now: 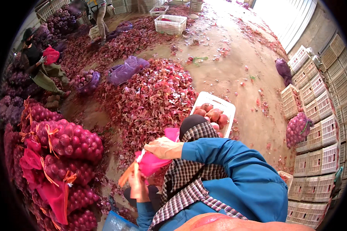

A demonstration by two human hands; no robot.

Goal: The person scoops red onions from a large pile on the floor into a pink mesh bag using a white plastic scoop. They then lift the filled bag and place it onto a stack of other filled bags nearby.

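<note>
My right hand (pixel 164 148) is closed on the upper edge of a pink mesh bag (pixel 152 164). Below it, my left hand (pixel 138 186) pinches an orange drawstring (pixel 127 175) at the bag's mouth. A short white strip shows between the two hands. The bag hangs over my lap, partly behind my right hand. Just beyond my checked cloth (pixel 181 169) stands a white crate (pixel 229 111) holding several red onions (pixel 213 114).
Filled red onion sacks (pixel 71 142) are stacked at my left. A heap of onion skins (pixel 154 92) lies ahead, with a purple mesh sack (pixel 127 70) on it. Stacked crates (pixel 314 165) line the right side. Two people are farther off at the left; one holds a red bag (pixel 51 55).
</note>
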